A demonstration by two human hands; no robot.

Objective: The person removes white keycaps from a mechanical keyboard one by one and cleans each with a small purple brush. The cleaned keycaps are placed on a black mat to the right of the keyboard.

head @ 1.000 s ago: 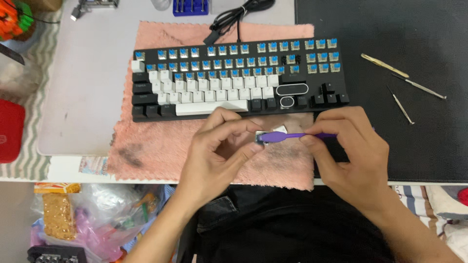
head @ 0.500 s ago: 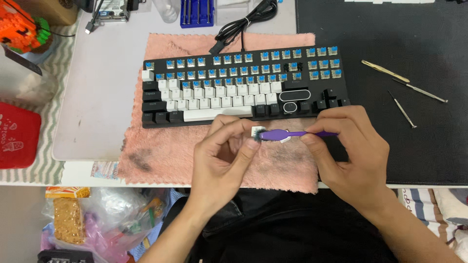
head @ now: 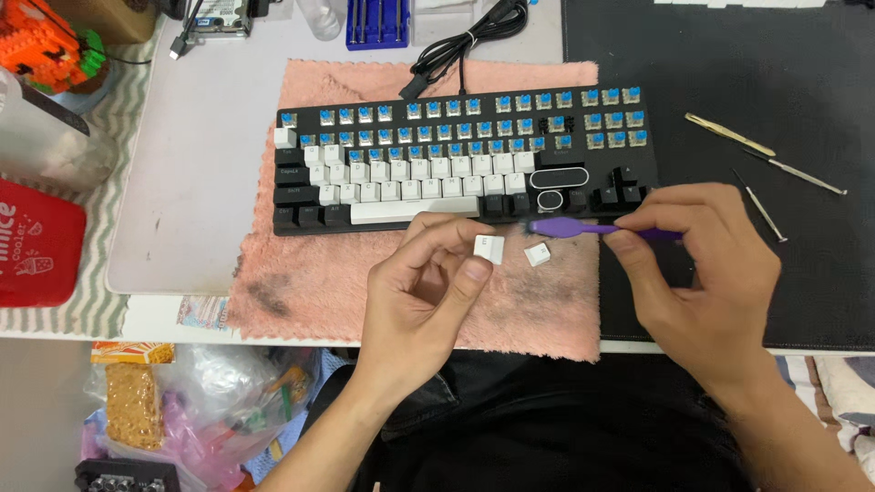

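Left hand: the left hand (head: 428,292) pinched 1 white keycap (head: 489,248) between thumb and fingertips, raised just above the pink cloth (head: 301,264).
Right hand: the right hand (head: 706,273) grasped the handle end of a purple brush (head: 583,228), fingers curled around it.
Brush axis: its length ran nearly level, left to right, with the head pointing left toward the held keycap and lying just below the keyboard's front edge.
Key relation: the held keycap sat to the left of the brush head and slightly lower, near but apart; the left hand was the nearer of the 2 to it.
Loose keycap: a 2nd white keycap (head: 537,254) lay on the cloth between the hands, just below the brush head.
Keyboard: the black keyboard (head: 465,159) rested on the cloth beyond both hands, its upper rows bare with blue switches showing, its lower rows capped in white and black.
Nearby: thin metal tools (head: 766,159) lay on the dark mat (head: 729,55) to the right.
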